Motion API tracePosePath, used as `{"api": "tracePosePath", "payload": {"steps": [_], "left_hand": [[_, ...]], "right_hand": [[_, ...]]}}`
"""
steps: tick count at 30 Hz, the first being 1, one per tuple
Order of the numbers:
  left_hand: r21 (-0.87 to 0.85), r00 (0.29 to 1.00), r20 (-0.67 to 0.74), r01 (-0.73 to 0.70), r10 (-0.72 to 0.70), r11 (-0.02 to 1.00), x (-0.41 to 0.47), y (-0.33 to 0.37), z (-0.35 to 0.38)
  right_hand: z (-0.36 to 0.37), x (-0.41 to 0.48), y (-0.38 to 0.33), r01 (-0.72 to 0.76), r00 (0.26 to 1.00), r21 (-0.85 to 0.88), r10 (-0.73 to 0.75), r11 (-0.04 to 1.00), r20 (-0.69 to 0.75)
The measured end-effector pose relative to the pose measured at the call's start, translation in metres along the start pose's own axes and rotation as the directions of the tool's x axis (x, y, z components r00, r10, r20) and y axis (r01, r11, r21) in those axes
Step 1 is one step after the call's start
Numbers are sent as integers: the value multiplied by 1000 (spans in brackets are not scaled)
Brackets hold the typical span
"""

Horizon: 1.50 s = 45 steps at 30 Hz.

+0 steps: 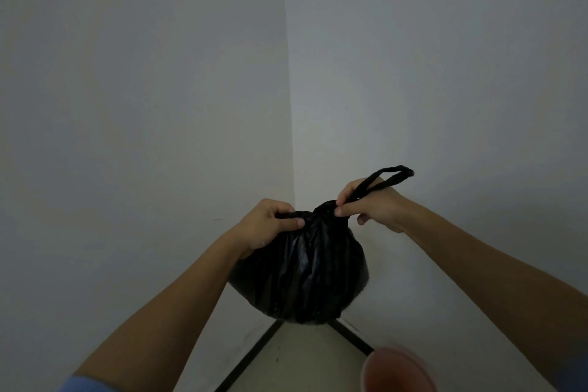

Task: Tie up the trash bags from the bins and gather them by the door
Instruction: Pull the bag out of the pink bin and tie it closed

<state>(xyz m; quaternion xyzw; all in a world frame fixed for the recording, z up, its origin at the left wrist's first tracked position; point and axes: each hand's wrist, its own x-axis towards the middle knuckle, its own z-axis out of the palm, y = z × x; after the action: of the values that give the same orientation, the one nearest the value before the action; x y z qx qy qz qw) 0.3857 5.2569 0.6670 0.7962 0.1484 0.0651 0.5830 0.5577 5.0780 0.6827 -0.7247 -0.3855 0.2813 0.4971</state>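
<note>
The bag (302, 270) hangs in a wall corner, clear of the floor; left hand (270, 226) fingers pinch one drawstring, right hand (369, 204) fingers pinch the loop (386, 178), likely pulling apart to cinch the neck.

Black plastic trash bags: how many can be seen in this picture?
1. The black plastic trash bag hangs in front of the wall corner, held by the left hand and right hand. Others may be outside the view.
</note>
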Motion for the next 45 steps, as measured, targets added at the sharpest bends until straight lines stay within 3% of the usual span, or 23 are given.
{"api": "tracePosePath", "payload": {"steps": [4,6,7,8,10,12,15,19,21,25,33,40,45], "left_hand": [[77,997,51,-57,53,995,2,15,8],[94,994,87,-80,72,992,2,21,13],[93,992,105,-87,77,992,2,23,16],[85,990,119,-91,81,992,2,24,20],[53,989,127,-80,72,995,1,23,25],[-3,990,135,-37,38,999,0,18,23],[-58,993,120,10,-3,998,-2,10,11],[-197,986,-163,-11,-21,980,2,7,-2],[-166,963,-270,-61,14,984,8,12,-5],[-52,961,-263,-104,87,993,16,28,-4],[39,968,-181,-167,171,985,23,42,6],[121,963,-193,-168,190,978,19,37,-2],[81,945,-274,-161,177,984,9,23,-27]], "right_hand": [[11,5,3,76,954,-344,-169,936,-248],[14,9,5,69,898,-687,-345,723,-273],[16,11,5,38,871,-787,-406,615,-275],[18,15,4,8,841,-807,-440,591,-314],[24,22,3,14,770,-685,-445,728,-457],[28,27,5,144,730,-443,-397,885,-556],[28,25,2,343,765,-190,-391,920,-512],[21,24,-3,322,841,-22,-296,947,-452],[21,22,-3,301,873,35,-260,953,-411],[22,17,-2,276,924,92,-238,957,-298],[30,15,-7,300,915,-69,-308,951,-262],[29,11,-10,177,980,97,-166,979,-113],[10,8,-5,164,951,85,-135,983,-277]]}}
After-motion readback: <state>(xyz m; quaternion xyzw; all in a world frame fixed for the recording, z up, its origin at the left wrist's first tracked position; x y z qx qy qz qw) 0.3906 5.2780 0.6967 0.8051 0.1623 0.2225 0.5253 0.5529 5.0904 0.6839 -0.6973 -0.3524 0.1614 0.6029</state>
